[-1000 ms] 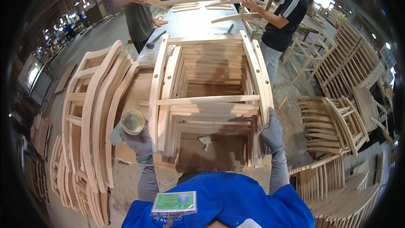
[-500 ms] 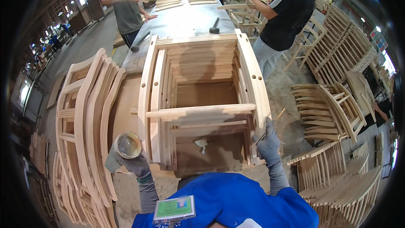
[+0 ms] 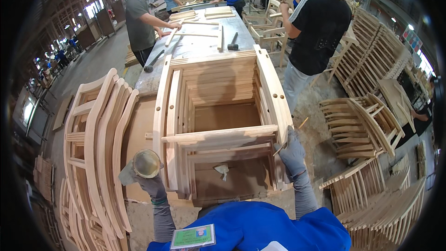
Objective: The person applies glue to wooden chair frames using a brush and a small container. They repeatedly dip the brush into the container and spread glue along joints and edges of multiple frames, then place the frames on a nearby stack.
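My left hand (image 3: 151,185), in a grey glove, is wrapped round a round cup (image 3: 147,163) with a pale, cloudy content. It is beside the near left end of a stack of wooden chair frames (image 3: 218,132). My right hand (image 3: 292,155), also gloved, is closed at the right leg of the top frame. A thin stick (image 3: 279,148) pokes out from its fingers toward the leg. Round dark holes mark the upper faces of the top frame's legs. A small crumpled white scrap (image 3: 222,171) lies on the brown board inside the frames.
Curved chair backs (image 3: 95,144) lean in a pile at my left. Beyond the stack, a metal-topped table (image 3: 200,42) bears two mallets and a three-sided wooden frame (image 3: 202,34). Co-workers stand on both sides of it. More stacked chair parts (image 3: 362,123) are at my right.
The view has tilted up slightly. The co-worker at the left has brought the raised wooden piece down onto the table. My hands stay by the stack, cup and stick still held.
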The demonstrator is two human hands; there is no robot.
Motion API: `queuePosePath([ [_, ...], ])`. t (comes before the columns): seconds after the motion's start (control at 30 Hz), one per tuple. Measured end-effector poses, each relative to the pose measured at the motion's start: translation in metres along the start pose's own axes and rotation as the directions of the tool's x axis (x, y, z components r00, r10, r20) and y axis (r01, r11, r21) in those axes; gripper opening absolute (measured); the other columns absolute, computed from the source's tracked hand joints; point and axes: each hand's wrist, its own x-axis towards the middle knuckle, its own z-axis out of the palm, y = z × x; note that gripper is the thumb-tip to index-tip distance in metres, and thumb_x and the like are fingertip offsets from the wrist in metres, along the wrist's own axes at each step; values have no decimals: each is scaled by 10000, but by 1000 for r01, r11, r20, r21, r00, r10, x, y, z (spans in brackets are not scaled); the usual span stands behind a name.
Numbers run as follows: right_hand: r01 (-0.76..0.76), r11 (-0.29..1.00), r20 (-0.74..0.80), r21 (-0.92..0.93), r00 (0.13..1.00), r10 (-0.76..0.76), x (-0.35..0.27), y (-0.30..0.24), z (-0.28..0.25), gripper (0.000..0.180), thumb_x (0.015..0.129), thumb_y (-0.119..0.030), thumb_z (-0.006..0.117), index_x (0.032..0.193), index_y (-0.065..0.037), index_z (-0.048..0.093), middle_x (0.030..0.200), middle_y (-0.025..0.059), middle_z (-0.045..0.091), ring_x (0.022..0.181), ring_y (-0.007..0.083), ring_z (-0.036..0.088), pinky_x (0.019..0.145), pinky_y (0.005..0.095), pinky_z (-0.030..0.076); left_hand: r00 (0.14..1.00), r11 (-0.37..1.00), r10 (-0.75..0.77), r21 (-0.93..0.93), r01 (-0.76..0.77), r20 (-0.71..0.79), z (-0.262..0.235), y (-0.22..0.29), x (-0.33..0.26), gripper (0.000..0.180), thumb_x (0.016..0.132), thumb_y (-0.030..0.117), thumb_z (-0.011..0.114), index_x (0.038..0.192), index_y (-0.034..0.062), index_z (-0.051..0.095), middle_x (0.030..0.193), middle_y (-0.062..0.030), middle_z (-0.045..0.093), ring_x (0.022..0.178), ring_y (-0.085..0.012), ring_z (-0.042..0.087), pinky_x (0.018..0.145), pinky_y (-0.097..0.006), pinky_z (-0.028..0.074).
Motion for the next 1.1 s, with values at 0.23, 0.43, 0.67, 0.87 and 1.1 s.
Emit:
queuePosePath([
  [0.23, -6, 998, -12, 55, 1000, 7, -1, 2, 1, 826, 723, -354, 678, 1383, -68, 271, 1360, 246, 341, 1280, 359, 312, 1024, 399, 294, 994, 947, 34, 313, -64, 100, -7, -12, -10, 801, 711, 112, 713, 1350, -26, 251, 1296, -196, 410, 1200, -336, 413, 1012, -403, 339],
  [0.43, 77, 996, -109, 42, 991, -72, -3, 5, 6, 784, 709, -287, 691, 1353, -37, 322, 1345, 218, 383, 1219, 334, 409, 976, 355, 359, 994, 962, 67, 258, -86, 84, -3, -21, -13, 713, 755, 162, 680, 1335, -10, 302, 1309, -179, 411, 1176, -318, 443, 985, -387, 373],
  [0.67, 14, 998, -35, 53, 999, -13, 0, 3, 8, 775, 720, -303, 691, 1356, -56, 326, 1332, 212, 397, 1237, 331, 383, 989, 374, 347, 988, 953, -123, -268, 144, 94, 2, -24, -13, 573, 788, 186, 645, 1265, -1, 390, 1212, -143, 482, 1078, -259, 514, 910, -317, 433],
  [0.87, 123, 973, -143, 193, 985, -96, -8, 13, 6, 776, 703, -260, 706, 1348, -38, 336, 1332, 195, 413, 1193, 315, 447, 956, 357, 376, 987, 994, 63, -102, -48, 148, 10, 19, -3, 609, 711, 29, 678, 1244, -14, 384, 1159, -133, 503, 1035, -253, 528, 881, -347, 429],
  [1.1, 58, 998, -37, -13, 998, -58, 0, 20, 6, 771, 761, -334, 671, 1375, -51, 300, 1367, 166, 384, 1222, 292, 421, 960, 355, 359, 986, 998, 0, -64, 11, 164, 9, -3, -11, 631, 761, 60, 642, 1307, -4, 332, 1243, -134, 465, 1145, -242, 462, 967, -350, 360],
])
